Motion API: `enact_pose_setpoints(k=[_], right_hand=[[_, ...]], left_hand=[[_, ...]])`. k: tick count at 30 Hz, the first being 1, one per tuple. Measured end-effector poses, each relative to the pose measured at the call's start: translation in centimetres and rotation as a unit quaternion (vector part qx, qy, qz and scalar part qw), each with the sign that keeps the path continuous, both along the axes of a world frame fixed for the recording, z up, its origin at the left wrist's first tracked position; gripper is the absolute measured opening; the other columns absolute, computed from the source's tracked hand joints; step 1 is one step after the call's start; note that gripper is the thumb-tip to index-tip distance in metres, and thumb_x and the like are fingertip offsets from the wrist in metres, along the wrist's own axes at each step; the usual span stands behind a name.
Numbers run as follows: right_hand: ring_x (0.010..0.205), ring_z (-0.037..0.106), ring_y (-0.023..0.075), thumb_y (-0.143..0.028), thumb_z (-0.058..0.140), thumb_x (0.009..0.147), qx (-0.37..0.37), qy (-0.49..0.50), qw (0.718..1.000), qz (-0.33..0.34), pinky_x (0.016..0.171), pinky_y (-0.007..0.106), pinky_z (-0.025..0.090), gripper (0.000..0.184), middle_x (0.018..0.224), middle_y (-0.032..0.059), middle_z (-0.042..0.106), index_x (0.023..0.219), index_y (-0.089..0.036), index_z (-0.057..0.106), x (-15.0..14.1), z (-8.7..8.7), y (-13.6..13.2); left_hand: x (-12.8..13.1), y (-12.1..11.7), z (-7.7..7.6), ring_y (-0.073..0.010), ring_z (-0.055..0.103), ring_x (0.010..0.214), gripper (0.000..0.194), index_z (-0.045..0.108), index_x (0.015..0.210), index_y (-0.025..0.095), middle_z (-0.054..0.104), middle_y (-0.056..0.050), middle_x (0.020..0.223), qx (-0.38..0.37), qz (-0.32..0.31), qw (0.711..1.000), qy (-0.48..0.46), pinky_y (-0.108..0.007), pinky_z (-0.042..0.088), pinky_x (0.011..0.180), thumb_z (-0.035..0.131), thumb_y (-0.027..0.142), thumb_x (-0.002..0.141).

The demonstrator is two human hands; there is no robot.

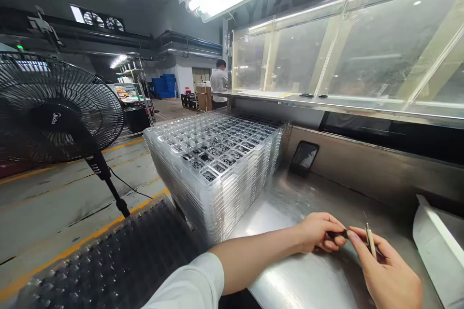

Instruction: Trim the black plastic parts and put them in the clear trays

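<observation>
Head view: your left hand (pixel 319 231) clamps a small black part (pixel 339 234) in its fingers (pixel 335 228) over the bench (pixel 300 275); your right hand (pixel 384 270) grips a slim pick (pixel 370 241). A loose pinch could drop the part; a slipping pick could jab you.

Both hands are right up close in this shot, sitting low and toward the right of the view. The left arm (pixel 253 260) comes in from the bottom left, bare forearm reaching across out of a short white sleeve (pixel 188 285), wrist (pixel 295 241) pretty much straight. The left hand (pixel 319 231) has its fingers (pixel 328 244) curled under and the thumb on top, a tight little pinch of a grip. The right hand (pixel 386 270) sits lower, cut off by the bottom of the frame, its fingertips (pixel 353 236) reaching up and left, just beside the left thumb, also closed in a pinch.
</observation>
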State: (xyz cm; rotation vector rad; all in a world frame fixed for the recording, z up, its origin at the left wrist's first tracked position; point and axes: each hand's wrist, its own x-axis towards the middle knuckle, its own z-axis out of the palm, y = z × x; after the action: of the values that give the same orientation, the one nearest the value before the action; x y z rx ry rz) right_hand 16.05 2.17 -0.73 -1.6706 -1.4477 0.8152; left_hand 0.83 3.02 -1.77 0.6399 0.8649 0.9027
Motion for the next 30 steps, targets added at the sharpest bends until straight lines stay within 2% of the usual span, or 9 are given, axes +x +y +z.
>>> enact_pose_setpoints(k=[4,7,10,14,17,20,26,30], right_hand=[[0.061,0.059,0.0251,-0.073,0.064,0.061,-0.001,0.02,1.0,-0.003,0.056,0.036,0.044,0.059,0.069,0.003,0.069,0.092,-0.025,0.079,-0.1,-0.2,0.2],[0.069,0.063,0.0268,-0.072,0.065,0.061,0.015,0.028,1.0,0.001,0.059,0.035,0.046,0.06,0.075,0.005,0.073,0.093,-0.024,0.08,0.0,-0.5,0.3],[0.067,0.063,0.0262,-0.074,0.063,0.062,0.014,0.022,1.0,0.001,0.059,0.035,0.046,0.065,0.076,0.0048,0.073,0.098,-0.023,0.082,0.2,-0.9,0.4],[0.06,0.057,0.0238,-0.075,0.06,0.066,-0.008,0.011,1.0,0.012,0.056,0.035,0.043,0.075,0.072,0.0035,0.071,0.112,-0.021,0.082,0.4,-1.3,0.4],[0.061,0.058,0.0238,-0.072,0.061,0.069,0.003,0.014,1.0,0.02,0.055,0.034,0.041,0.071,0.072,0.004,0.07,0.112,-0.021,0.082,0.4,-1.4,0.5],[0.065,0.06,0.024,-0.068,0.061,0.072,0.016,0.024,0.999,0.03,0.059,0.034,0.044,0.067,0.075,0.0048,0.071,0.113,-0.019,0.082,0.3,-1.3,0.4],[0.074,0.063,0.024,-0.065,0.062,0.074,0.035,0.032,0.999,0.025,0.069,0.035,0.05,0.063,0.088,0.007,0.075,0.113,-0.019,0.081,0.2,-1.5,0.2],[0.085,0.067,0.0247,-0.063,0.066,0.073,0.045,0.067,0.997,0.015,0.073,0.034,0.053,0.064,0.099,0.0077,0.076,0.119,-0.021,0.079,0.2,-1.8,0.2]], left_hand=[[0.1,0.1,0.0,-0.0068,0.04,0.043,0.029,0.059,0.086,0.017,0.059,0.001,0.065,0.023,-0.004,1.0,-0.015,-0.022,0.018,0.048,0.076,0.035,0.071],[0.2,-0.1,0.1,-0.0074,0.042,0.044,0.036,0.057,0.092,0.019,0.06,0.002,0.064,0.025,0.01,0.999,-0.019,-0.022,0.02,0.049,0.078,0.034,0.067],[0.3,-0.2,0.1,-0.0067,0.039,0.044,0.043,0.054,0.099,0.021,0.059,0.004,0.064,0.018,0.011,1.0,-0.008,-0.022,0.02,0.051,0.079,0.031,0.066],[0.3,-0.2,0.1,-0.0055,0.038,0.045,0.041,0.056,0.102,0.02,0.058,0.005,0.067,0.011,-0.01,1.0,0.021,-0.022,0.021,0.052,0.08,0.033,0.071],[0.2,-0.2,0.4,-0.005,0.036,0.045,0.034,0.061,0.102,0.017,0.057,0.004,0.067,0.02,-0.028,0.999,0.023,-0.022,0.021,0.051,0.076,0.039,0.08],[0.0,-0.4,1.1,-0.0047,0.034,0.045,0.034,0.066,0.109,0.014,0.054,0.004,0.067,0.036,-0.04,0.998,0.019,-0.022,0.018,0.05,0.069,0.041,0.088],[-0.1,-0.7,1.1,-0.0035,0.034,0.043,0.047,0.059,0.128,0.016,0.058,0.005,0.072,0.034,-0.026,0.999,0.023,-0.02,0.018,0.048,0.07,0.032,0.085],[-0.2,-0.8,1.1,-0.004,0.035,0.043,0.048,0.059,0.128,0.016,0.057,0.006,0.069,0.041,-0.028,0.999,0.012,-0.019,0.018,0.048,0.069,0.03,0.084]])
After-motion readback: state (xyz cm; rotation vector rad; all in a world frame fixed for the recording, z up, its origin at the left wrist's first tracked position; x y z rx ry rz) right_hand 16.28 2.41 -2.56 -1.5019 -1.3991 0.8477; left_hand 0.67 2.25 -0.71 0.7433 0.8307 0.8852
